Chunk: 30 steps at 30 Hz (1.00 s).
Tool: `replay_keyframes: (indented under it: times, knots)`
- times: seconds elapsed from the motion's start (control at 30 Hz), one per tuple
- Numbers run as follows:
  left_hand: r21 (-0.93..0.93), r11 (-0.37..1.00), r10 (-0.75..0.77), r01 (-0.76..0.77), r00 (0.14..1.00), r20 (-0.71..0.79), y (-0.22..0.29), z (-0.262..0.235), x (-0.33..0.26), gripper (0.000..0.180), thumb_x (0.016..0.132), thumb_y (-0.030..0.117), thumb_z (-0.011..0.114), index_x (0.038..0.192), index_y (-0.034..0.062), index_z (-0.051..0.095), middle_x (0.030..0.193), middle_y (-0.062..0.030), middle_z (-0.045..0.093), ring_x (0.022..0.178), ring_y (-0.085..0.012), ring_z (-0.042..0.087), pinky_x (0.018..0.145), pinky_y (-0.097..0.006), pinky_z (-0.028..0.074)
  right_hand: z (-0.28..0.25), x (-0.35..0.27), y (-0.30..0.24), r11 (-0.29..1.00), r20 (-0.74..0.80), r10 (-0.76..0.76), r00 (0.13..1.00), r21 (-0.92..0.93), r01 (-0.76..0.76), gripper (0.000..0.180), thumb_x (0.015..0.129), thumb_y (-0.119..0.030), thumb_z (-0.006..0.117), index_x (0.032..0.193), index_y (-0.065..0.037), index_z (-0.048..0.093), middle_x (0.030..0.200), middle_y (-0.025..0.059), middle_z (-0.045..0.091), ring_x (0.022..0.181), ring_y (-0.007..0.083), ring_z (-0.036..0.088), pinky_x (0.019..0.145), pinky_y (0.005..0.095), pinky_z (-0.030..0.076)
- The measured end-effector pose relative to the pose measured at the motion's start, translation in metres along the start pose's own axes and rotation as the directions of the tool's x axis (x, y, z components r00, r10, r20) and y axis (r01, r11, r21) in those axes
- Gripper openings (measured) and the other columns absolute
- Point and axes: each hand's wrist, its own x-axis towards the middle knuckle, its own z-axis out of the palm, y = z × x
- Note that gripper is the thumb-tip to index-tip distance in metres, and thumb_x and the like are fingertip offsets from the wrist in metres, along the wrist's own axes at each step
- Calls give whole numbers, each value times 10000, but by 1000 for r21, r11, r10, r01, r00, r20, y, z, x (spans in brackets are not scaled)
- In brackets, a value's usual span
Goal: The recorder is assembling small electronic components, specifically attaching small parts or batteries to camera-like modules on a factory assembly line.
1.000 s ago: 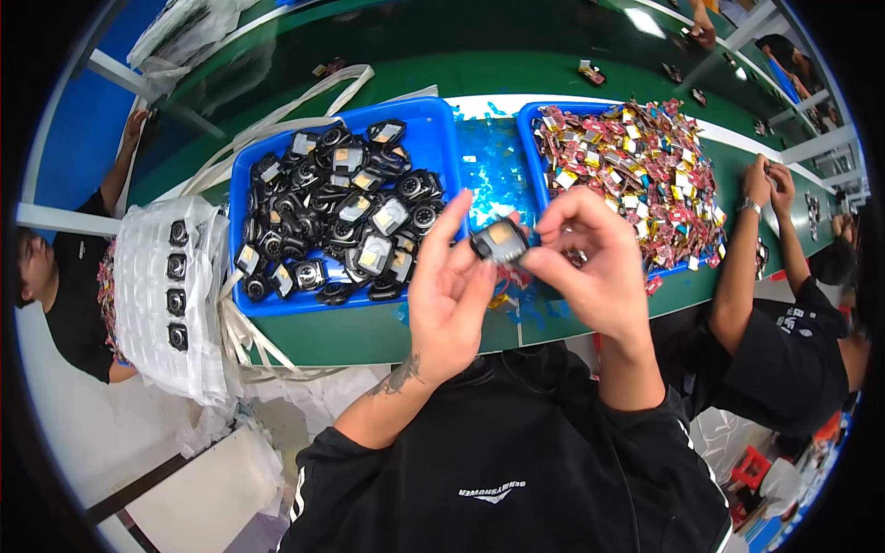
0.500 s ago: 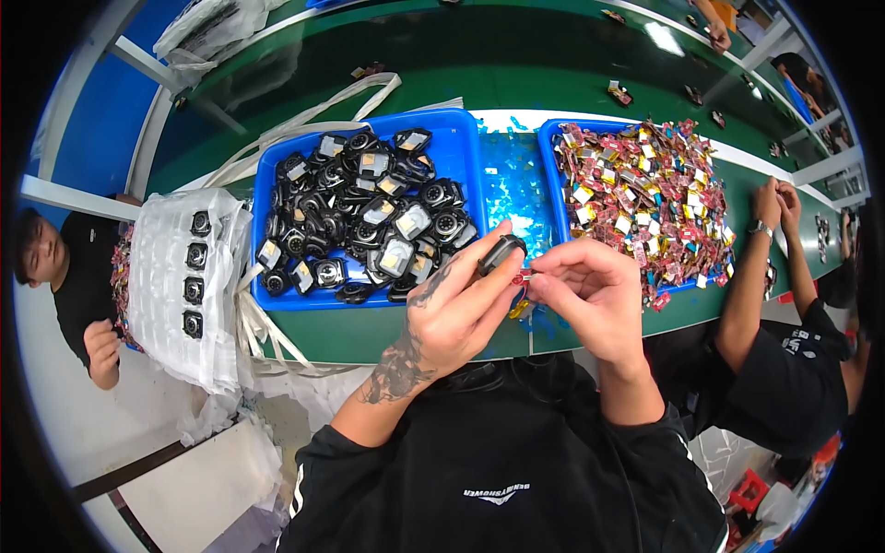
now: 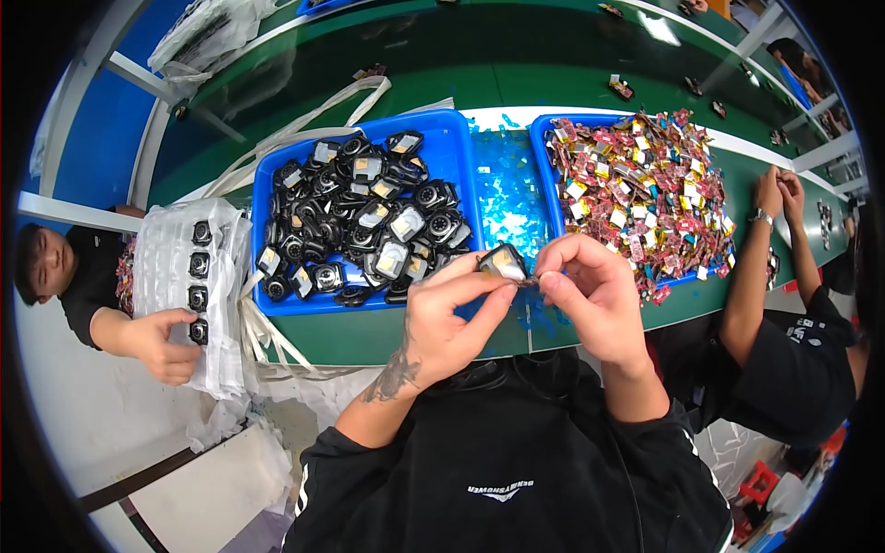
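My left hand (image 3: 458, 316) is closed on a black smartwatch case (image 3: 503, 263), gripped between thumb and fingers. Its pale, greyish inner side is turned up. Close against the case's right edge, my right hand (image 3: 592, 293) pinches thumb and forefinger together; whatever is between them is too small and hidden to make out. Behind my left hand stands a blue bin (image 3: 473, 175) heaped with similar black watch cases (image 3: 369, 207). Beyond my right hand, another blue bin (image 3: 542, 152) is piled with small red, yellow and white flex-circuit pieces (image 3: 636, 189).
Scraps of blue film (image 3: 512, 198) lie between the bins on the green table (image 3: 433, 83). At left, a white padded tray (image 3: 166, 276) carries several watch cases, with another person's hand (image 3: 161, 346) on it. White straps (image 3: 267, 323) hang there. A co-worker's forearms (image 3: 751, 249) rest at right.
The watch case has turned from edge-on to its inner side facing up. The red and yellow bits beside my fingers no longer show. At left, the other person's hand has reached onto the padded tray.
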Motion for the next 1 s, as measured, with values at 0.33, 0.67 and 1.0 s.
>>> replay_keyframes:
  times: [0.33, 0.67, 1.0]
  knots:
    - [-601, 763, -258, 238, 965, 55, -6, 13, -7, 294, 892, -47, 608, 1186, -38, 603, 1154, -141, 602, 1033, -169, 630, 885, -282, 530, 14, 3, 4, 940, -110, -160, 981, -322, 117, 296, 792, 66, 711, 1028, -9, 548, 889, 21, 600, 803, 63, 577, 654, 193, 453]
    - [-617, 758, -226, 211, 973, 54, -2, 12, -3, 561, 897, -88, 540, 1421, 12, 364, 1255, -139, 574, 1150, -160, 568, 951, -293, 462, 13, 3, -3, 901, -132, -96, 987, -432, 30, 329, 764, 61, 731, 1025, -24, 550, 811, -5, 596, 696, 33, 520, 606, 175, 401]
    - [-681, 711, -254, 173, 967, -20, -7, 21, -6, 499, 878, -102, 560, 1342, 2, 408, 1215, -169, 606, 1124, -188, 601, 932, -292, 492, 20, 6, 4, 903, -146, -148, 978, -424, 73, 370, 773, 37, 721, 1113, -9, 583, 971, 71, 626, 747, 99, 580, 633, 229, 510]
